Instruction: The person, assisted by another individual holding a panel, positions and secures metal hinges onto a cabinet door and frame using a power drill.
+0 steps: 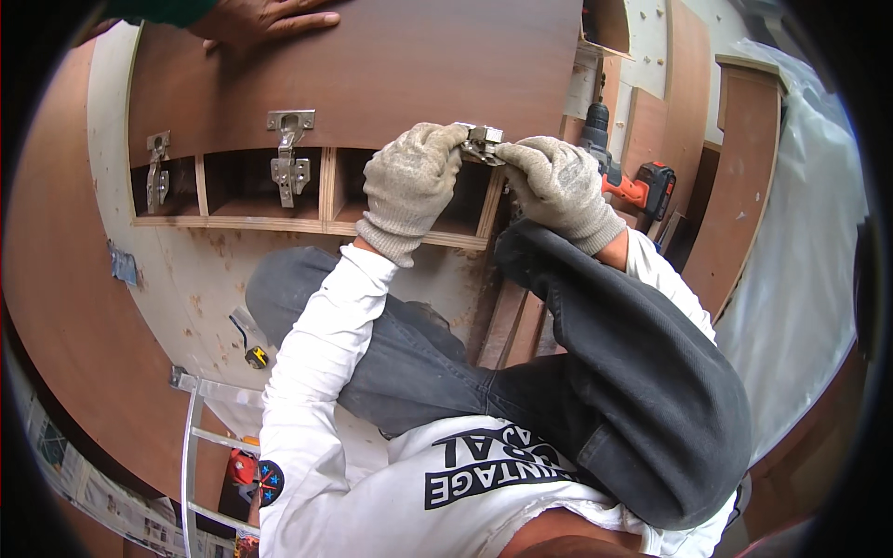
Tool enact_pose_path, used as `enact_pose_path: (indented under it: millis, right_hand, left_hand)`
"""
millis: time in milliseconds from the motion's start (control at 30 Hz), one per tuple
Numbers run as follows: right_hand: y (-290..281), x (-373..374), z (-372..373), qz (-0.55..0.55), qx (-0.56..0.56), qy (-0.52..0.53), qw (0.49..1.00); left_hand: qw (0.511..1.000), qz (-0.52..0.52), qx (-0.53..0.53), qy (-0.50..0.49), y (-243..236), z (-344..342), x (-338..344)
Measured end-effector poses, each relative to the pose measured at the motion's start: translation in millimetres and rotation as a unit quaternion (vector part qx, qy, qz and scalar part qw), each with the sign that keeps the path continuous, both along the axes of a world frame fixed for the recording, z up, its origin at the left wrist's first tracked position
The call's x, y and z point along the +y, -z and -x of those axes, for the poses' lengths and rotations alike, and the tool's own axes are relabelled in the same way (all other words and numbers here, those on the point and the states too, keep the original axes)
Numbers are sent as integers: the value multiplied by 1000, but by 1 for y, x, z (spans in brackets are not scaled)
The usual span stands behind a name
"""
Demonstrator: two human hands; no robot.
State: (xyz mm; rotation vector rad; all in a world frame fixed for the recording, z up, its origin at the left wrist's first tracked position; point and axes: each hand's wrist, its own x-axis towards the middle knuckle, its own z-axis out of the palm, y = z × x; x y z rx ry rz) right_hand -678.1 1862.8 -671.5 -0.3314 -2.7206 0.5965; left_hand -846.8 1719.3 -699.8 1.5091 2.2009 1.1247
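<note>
Hinge, silver metal, concealed cabinet type (484, 144): sits at the right end of the brown laminate door panel (372, 65), on its lower edge where it meets the plywood cabinet frame (326, 191). Both gloved hands close on it.

Left hand (409, 181), grey knitted glove: fingers curled round the hinge from the left, pinching it.
Right hand (558, 181), matching glove: fingertips pressed to the hinge from the right, thumb and forefinger together.

Progress, as judged: two further silver hinges look seated already, one at the centre (288, 153) and one at the far left (156, 167). The third is in hand and seemingly not yet fixed; whether its screws are in cannot be told.

Count: three hinges; three open frame compartments; one door panel.

Nearby: one orange and black cordless drill (623, 177), just right of the right hand, upright against stacked brown boards (744, 167). One bare hand of another person (265, 19) lies flat on the door panel's far edge. One small yellow and black tool (253, 353) on the pale board below. One metal stepladder (200, 446) at lower left.
</note>
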Motion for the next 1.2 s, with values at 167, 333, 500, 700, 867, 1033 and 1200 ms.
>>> enact_pose_path:
  millis: [167,333,500,700,867,1033,1200]
  right_hand:
    - [-2,-2,5,43,-11,3,999]
    - [-5,1,9,46,-48,16,998]
    - [2,2,10,94,-28,37,994]
    - [8,6,5,82,22,12,996]
    - [7,3,2,64,26,-5,998]
    - [7,1,2,122,-28,29,992]
    - [10,12,5,141,-31,32,989]
  left_hand:
    - [999,45,8,1,-3,3,1]
    - [998,43,39,14,-2,1,2]
    - [993,50,82,66,2,9,3]
    - [983,27,163,79,4,14,3]
    - [983,6,165,78,7,14,2]
    - [989,84,69,99,-2,20,9]
    - [984,98,91,118,-6,24,12]
